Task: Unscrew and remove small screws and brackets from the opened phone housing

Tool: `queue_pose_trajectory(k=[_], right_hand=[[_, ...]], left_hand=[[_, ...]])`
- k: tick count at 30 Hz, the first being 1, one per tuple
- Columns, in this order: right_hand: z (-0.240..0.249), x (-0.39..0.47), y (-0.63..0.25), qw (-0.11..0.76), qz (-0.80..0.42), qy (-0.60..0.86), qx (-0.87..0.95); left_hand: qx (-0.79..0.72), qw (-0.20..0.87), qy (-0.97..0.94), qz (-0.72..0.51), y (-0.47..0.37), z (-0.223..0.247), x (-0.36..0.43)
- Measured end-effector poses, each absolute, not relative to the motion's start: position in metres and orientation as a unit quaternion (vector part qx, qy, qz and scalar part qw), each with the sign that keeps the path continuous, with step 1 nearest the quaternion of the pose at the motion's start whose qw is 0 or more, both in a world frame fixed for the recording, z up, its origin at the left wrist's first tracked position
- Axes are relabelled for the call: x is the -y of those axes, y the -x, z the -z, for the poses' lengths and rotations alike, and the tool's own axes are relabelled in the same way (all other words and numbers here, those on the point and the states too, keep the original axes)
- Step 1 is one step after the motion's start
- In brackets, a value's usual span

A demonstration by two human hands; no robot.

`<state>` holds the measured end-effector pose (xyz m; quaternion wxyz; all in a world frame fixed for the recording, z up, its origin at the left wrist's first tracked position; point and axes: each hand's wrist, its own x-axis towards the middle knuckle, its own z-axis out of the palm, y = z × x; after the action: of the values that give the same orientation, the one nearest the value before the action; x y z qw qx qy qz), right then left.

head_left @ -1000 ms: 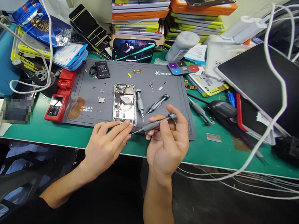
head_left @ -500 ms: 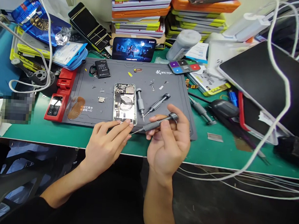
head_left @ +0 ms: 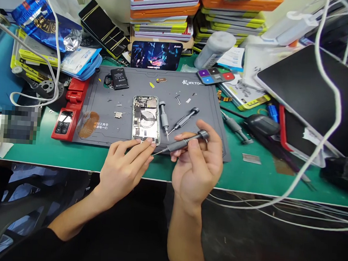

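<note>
An opened phone [head_left: 146,118], with its inner boards and a white round part bared, lies on a grey work mat [head_left: 120,136]. My left hand [head_left: 125,163] has its fingers together, the fingertips pressed on the phone's near end. A slim grey screwdriver [head_left: 179,144] is in my right hand [head_left: 200,164], an outstretched finger resting by its dark cap. Its thin tip points left, close to my left thumb and just short of the phone; exact contact cannot be made out. Two more screwdrivers lie beside the phone, one grey [head_left: 163,116] and one dark [head_left: 185,119].
A phone battery [head_left: 120,79], a small metal part [head_left: 119,114] and tiny bits lie on the mat. Behind stands a lit phone screen [head_left: 156,55] before stacked boxes [head_left: 162,16]. A red device [head_left: 64,123] is left; a white cable [head_left: 325,137] loops right.
The picture on the standing phone screen is different and the view has shifted slightly. Both hands, the screwdriver and the opened phone keep nearly the same places.
</note>
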<state>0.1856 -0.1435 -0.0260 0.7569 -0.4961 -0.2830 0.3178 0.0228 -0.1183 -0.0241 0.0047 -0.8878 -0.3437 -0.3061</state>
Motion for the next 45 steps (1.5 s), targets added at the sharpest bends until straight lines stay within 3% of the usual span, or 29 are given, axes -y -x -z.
queue_pose_trajectory(k=[27,32,36,45], right_hand=[[0.026,0.143,-0.185,0.774,-0.312,0.484,0.263],[0.022,0.138,-0.182,0.790,-0.143,0.506,0.314],[0.028,0.124,-0.188,0.694,0.103,0.489,0.518],[0.037,0.116,-0.191,0.622,0.125,0.512,0.579]], left_hand=[[0.347,-0.005,0.885,0.312,-0.023,0.026,0.119],[0.344,-0.012,0.886,0.310,-0.022,0.027,0.119],[0.340,-0.009,0.892,0.299,-0.021,0.027,0.118],[0.344,-0.002,0.894,0.288,-0.024,0.027,0.118]])
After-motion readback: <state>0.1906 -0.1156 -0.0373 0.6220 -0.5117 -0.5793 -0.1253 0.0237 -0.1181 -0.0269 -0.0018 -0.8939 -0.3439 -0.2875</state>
